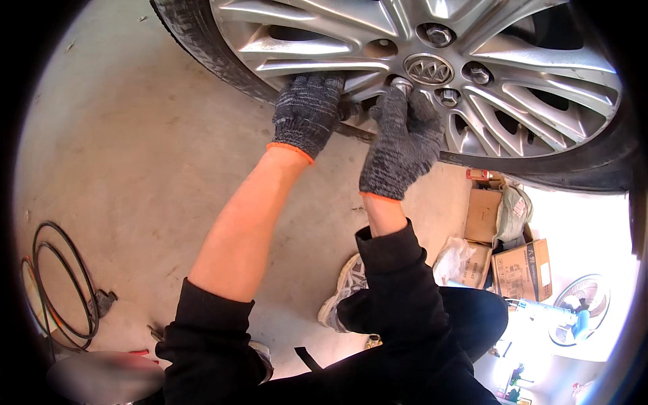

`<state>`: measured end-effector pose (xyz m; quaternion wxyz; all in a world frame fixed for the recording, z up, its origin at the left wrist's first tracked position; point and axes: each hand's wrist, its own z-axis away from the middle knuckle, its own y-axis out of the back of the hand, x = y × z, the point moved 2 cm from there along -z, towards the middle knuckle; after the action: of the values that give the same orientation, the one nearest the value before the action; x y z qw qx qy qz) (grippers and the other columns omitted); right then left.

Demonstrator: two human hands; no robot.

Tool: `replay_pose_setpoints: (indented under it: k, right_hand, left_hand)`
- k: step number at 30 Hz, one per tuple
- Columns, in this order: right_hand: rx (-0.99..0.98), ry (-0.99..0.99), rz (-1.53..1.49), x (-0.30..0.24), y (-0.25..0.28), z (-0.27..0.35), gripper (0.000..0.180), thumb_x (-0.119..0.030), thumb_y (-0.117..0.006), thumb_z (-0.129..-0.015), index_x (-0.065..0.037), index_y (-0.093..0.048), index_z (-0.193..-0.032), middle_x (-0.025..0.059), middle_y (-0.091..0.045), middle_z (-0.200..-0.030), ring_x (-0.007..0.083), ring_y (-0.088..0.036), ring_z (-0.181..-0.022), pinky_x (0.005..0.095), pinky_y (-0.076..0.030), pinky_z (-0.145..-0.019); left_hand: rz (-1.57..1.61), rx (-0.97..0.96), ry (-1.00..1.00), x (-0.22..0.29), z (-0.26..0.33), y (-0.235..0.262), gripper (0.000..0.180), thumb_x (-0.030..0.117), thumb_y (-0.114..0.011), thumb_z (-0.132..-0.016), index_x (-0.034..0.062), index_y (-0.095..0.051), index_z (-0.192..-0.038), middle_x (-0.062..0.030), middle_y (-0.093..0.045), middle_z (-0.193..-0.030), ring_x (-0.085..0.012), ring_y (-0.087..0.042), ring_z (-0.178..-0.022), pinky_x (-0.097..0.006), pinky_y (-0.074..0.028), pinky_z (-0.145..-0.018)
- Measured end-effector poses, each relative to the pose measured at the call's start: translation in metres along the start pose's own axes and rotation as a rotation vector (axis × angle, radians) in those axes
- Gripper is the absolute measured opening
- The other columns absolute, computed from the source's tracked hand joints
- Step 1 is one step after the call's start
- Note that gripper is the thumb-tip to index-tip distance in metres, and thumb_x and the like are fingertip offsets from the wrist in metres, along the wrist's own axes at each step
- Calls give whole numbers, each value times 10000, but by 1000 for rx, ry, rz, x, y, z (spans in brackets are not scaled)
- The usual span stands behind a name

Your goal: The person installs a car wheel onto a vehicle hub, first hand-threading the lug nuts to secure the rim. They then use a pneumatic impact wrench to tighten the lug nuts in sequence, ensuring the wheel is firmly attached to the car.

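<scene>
A silver multi-spoke car wheel (317, 66) with a black tyre (202, 50) fills the top of the view. My left hand (307, 115), in a dark grey knit glove with an orange cuff, grips a lower-left spoke; its fingertips disappear into the gap between spokes. My right hand (405, 138), gloved the same way, reaches up below the centre cap (428, 69). Its fingers close around a shiny lug nut (401, 84) at one bolt hole. Other lug nuts (437, 35) sit in their recesses, while the upper-left bolt hole (381, 48) shows no nut.
Coiled black hose (64, 283) lies on the concrete floor (135, 182) at left. Cardboard boxes (523, 270), a plastic bag (453, 260) and a fan (582, 307) stand at right. My shoe (347, 290) is under my right arm. A blurred round shape (104, 378) is at lower left.
</scene>
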<state>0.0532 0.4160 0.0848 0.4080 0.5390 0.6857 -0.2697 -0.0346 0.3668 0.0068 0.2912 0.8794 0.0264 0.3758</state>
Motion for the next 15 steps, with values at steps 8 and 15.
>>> replay_pose_setpoints:
  k: [8, 15]
  right_hand:
    - [20, -84, 114, -6, -16, -1, 195, -174, -643, -873, -3, -555, -901, 47, -583, -753, 105, -545, -638, 245, -451, -574]
    - [-1, -381, 90, -9, -17, 1, 402, -405, -439, -962, -25, -556, -905, 55, -557, -663, 141, -522, -502, 268, -411, -434]
  left_hand:
    - [-3, -109, 62, 1, -2, 6, 405, 310, -691, -723, 99, -590, -1054, -154, -603, -944, -331, -581, -869, -452, -458, -773]
    - [29, -58, 77, 1, -4, 7, 301, 297, -670, -735, 118, -621, -973, -114, -634, -856, -315, -598, -848, -446, -465, -776]
